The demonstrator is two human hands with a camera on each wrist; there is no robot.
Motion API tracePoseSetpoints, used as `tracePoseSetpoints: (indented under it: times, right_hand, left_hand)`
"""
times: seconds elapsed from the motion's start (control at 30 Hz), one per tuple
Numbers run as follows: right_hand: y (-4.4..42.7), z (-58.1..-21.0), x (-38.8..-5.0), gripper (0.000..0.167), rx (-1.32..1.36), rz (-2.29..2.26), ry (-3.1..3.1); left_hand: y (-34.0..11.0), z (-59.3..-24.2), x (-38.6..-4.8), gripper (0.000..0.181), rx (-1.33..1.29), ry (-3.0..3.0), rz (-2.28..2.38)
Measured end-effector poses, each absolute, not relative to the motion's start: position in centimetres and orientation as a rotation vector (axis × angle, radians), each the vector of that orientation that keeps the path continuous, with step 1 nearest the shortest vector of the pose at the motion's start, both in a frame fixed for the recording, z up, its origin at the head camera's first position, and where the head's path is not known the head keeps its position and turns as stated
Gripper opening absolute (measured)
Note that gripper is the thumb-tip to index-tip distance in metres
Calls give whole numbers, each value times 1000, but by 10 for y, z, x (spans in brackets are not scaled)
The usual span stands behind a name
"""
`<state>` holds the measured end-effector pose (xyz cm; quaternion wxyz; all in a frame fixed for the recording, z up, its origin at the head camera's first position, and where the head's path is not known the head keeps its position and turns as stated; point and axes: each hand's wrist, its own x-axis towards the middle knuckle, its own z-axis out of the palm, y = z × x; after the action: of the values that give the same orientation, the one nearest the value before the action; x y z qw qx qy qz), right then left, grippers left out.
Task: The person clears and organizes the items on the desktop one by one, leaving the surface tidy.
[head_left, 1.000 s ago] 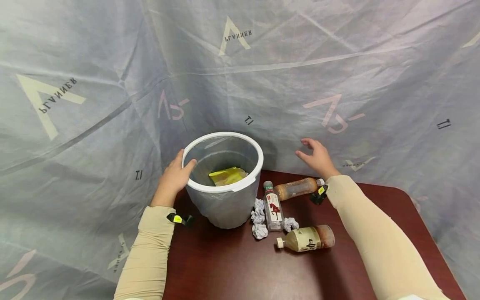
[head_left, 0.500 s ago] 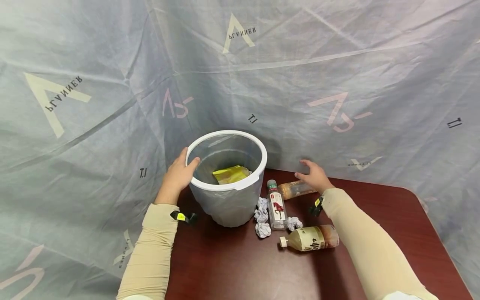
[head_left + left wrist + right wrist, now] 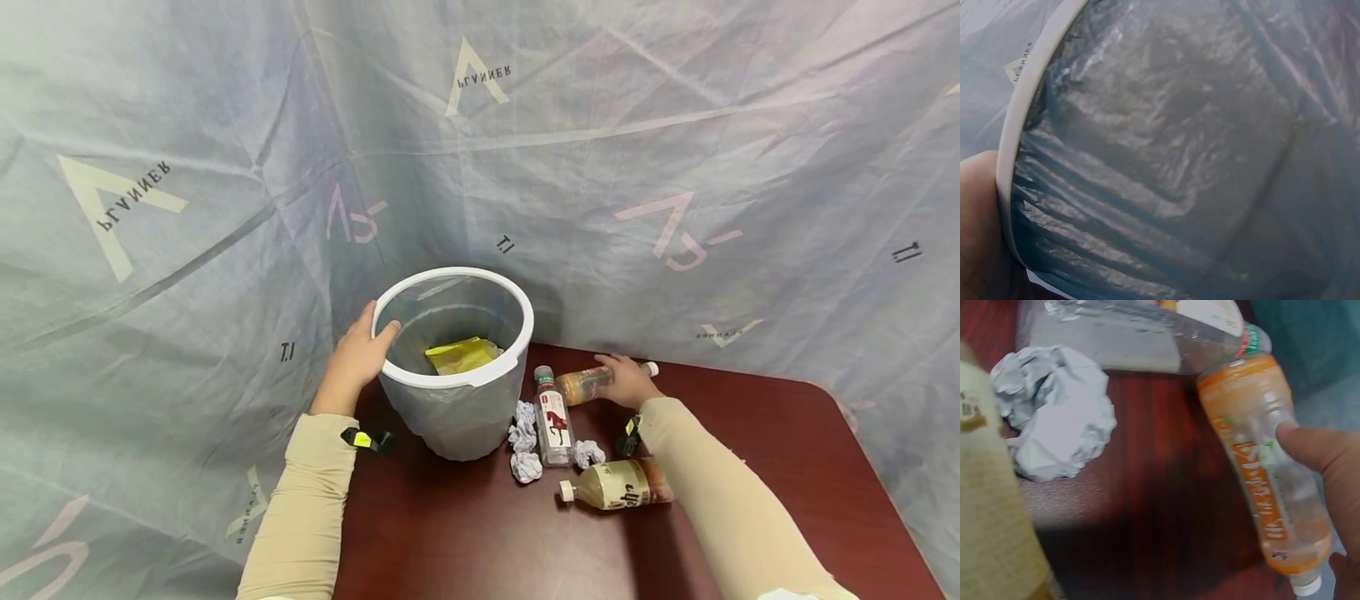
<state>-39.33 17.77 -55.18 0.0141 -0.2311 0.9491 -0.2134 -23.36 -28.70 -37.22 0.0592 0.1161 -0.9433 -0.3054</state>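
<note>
My left hand (image 3: 358, 360) holds the white rim of a trash can (image 3: 517, 367), thumb on the inner side and fingers outside. Inside the can, which has a clear liner, lies a yellow wrapper (image 3: 461, 356). My right hand (image 3: 628, 382) is over an orange-labelled plastic bottle (image 3: 576, 387) lying on its side at the back of the table. In the right wrist view, the thumb (image 3: 1316, 447) rests along the bottle; the other fingers are mostly hidden. Against this bottle's base lies the green cap end of a clear bottle (image 3: 555, 421) with a horse picture.
Several crumpled paper balls (image 3: 526, 467) lie between the can and the clear bottle, another paper ball (image 3: 588, 453) to its right. Nearer me is a cream-labelled bottle (image 3: 618, 486) on its side, partly under my right forearm. Grey sheeting (image 3: 585, 167) hangs behind the dark red table (image 3: 465, 533).
My right hand has come down from above the table onto the orange-labelled bottle. My left hand has stayed on the trash can's rim.
</note>
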Motion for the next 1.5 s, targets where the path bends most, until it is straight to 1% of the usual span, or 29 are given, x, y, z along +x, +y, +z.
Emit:
tracePoseSetpoints:
  times: [0.1, 0.2, 0.33, 0.47, 0.63, 0.8, 0.9, 1.07, 1.3, 1.5]
  right_hand:
    - [179, -563, -389, 70, -794, -542, 3005]
    - [181, -570, -383, 63, -879, -418, 3059]
    - [187, -577, -375, 56, -928, -289, 3110]
    - [191, -579, -370, 55, -958, -208, 3135]
    - [196, -577, -365, 51, -928, -123, 3152]
    - [200, -574, -363, 58, -900, -132, 3097]
    - [204, -570, -364, 57, -880, -171, 3054]
    - [210, -559, -371, 55, -856, -201, 3058]
    - [212, -522, -381, 65, -813, -212, 3049]
    - [199, -488, -386, 71, -790, -215, 3013]
  left_hand:
    - [-287, -375, -234, 82, 346, -2857, -921]
    - [-287, -378, -235, 82, 339, -2861, -914]
    - [-286, -380, -237, 82, 333, -2865, -921]
    - [-285, -380, -238, 82, 330, -2859, -927]
    - [-285, -380, -241, 82, 318, -2859, -921]
    - [-284, -379, -242, 82, 318, -2861, -930]
    - [-283, -379, -241, 81, 319, -2862, -933]
    - [-282, -378, -242, 82, 318, -2865, -935]
    - [-282, -375, -243, 82, 327, -2869, -957]
    - [-289, -374, -238, 83, 354, -2873, -957]
